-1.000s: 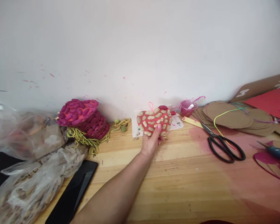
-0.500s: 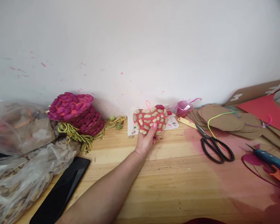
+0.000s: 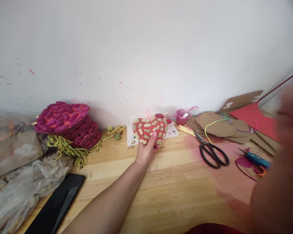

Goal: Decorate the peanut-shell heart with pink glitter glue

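Observation:
My left hand (image 3: 145, 151) reaches to the back of the wooden table (image 3: 175, 188) and is closed on the lower edge of a red heart (image 3: 150, 127) studded with pale peanut shells, with a pink loop on top. The heart stands upright near the white wall, over a sheet of white paper (image 3: 172, 130). My right hand (image 3: 283, 156) fills the right edge of the view as a large blur close to the camera; its fingers cannot be made out.
A stack of magenta shell-covered hearts (image 3: 65, 122) with yellow tassels lies at the left, beside plastic bags (image 3: 17, 182) and a black phone (image 3: 56, 204). Right of the heart: a pink cup (image 3: 182, 115), black scissors (image 3: 211, 152), cardboard discs (image 3: 217, 125), a blue glue gun (image 3: 255, 159), red paper (image 3: 254, 118).
The view has swung right and down, so everything sits further left in the picture. My blurred right hand has come into view at the right edge. The left hand keeps hold of the heart.

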`<state>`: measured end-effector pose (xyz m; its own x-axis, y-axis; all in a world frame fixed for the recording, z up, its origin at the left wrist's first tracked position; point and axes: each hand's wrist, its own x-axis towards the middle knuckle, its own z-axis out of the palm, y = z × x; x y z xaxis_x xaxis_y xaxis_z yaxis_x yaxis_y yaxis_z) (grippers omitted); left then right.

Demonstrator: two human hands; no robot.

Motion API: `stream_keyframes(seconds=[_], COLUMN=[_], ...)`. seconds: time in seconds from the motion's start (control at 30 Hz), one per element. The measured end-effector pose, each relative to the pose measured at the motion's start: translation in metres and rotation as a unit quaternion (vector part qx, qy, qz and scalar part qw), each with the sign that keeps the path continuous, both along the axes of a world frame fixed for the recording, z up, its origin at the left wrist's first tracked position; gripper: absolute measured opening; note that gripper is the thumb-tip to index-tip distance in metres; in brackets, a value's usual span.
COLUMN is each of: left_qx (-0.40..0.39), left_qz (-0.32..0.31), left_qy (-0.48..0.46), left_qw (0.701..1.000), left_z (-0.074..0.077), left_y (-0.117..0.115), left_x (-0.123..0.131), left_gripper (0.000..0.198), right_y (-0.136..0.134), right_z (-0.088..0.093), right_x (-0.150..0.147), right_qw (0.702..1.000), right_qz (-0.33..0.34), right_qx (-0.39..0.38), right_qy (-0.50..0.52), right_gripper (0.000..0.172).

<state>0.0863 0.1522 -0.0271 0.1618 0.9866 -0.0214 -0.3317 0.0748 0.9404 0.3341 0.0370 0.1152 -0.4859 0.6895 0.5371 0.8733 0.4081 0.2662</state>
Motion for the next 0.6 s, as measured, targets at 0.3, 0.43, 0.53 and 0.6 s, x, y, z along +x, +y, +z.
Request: stream_keyframes(seconds=[0.3,0.43,0.53,0.6], left_qx=[0.002,0.000,-0.004,0.000], left_qz=[0.000,0.001,0.002,0.004], left_qy=[0.002,-0.003,-0.003,-0.002], left_qw=[1.000,1.000,1.000,1.000], left_z=[-0.003,-0.004,-0.003,-0.001], left_y=[0.002,0.002,0.001,0.001], left_x=[0.000,0.000,0.000,0.000], left_gripper=[0.050,0.049,0.050,0.050], right_y=[0.106,0.108,0.111,0.113], right_z=[-0.023,-0.033,-0.037,-0.040], right_x=[-0.004,0.005,0.003,0.000], right_qw=[0.885,0.893,0.890,0.894], right_qz=[-0.250,-0.221,-0.227,-0.232], right_qx=[-0.065,-0.137,-0.216,-0.221], right_qy=[0.386,0.366,0.331,0.312], right_gripper=[0.026,0.033,0.039,0.030])
